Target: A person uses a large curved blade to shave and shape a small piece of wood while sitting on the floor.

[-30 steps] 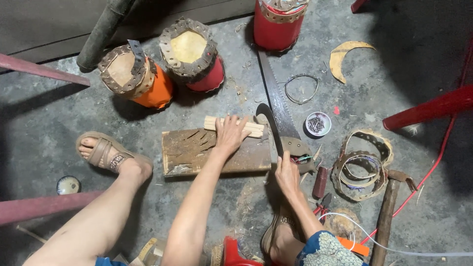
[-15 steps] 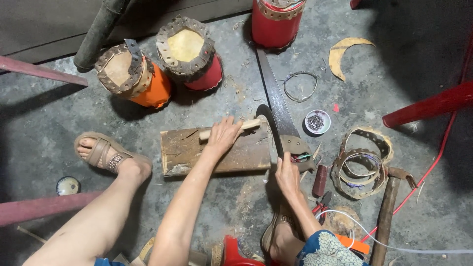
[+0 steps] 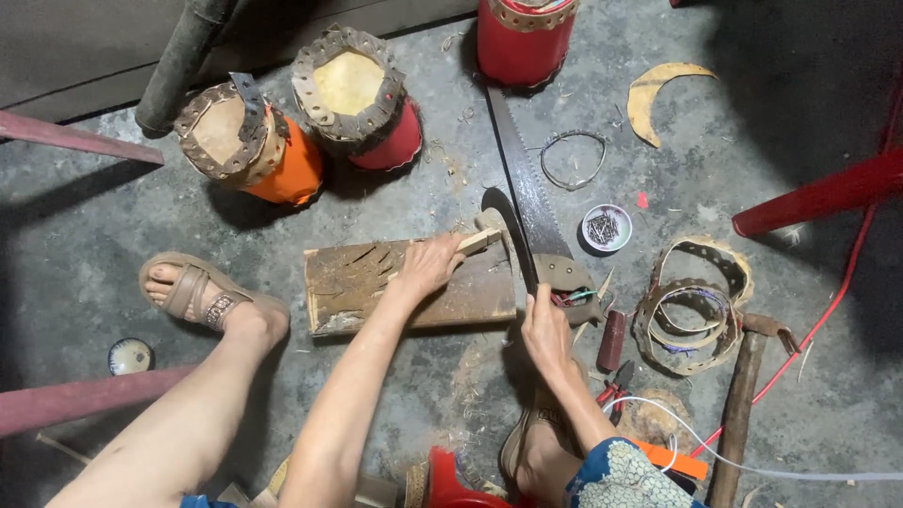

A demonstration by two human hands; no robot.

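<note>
Closed around the handle of a dark curved knife, the right hand sat low beside the right sandalled foot, its blade rising away from the person toward the end of a pale wooden stick. The left hand pressed down on that stick, fingers curled over it, pinning it to a scarred wooden board on the concrete floor. The stick's long axis ran roughly left to right, tilted up toward the right, so its free end pointed at the blade; the knife edge met it nearly crosswise, just beyond the left fingertips. The left hand lay nearer the stick, the right nearer the blade. Beside the knife lay a handsaw, a small tin of nails, leather rings and a hammer. Farther off stood an orange drum and two red drums.
</note>
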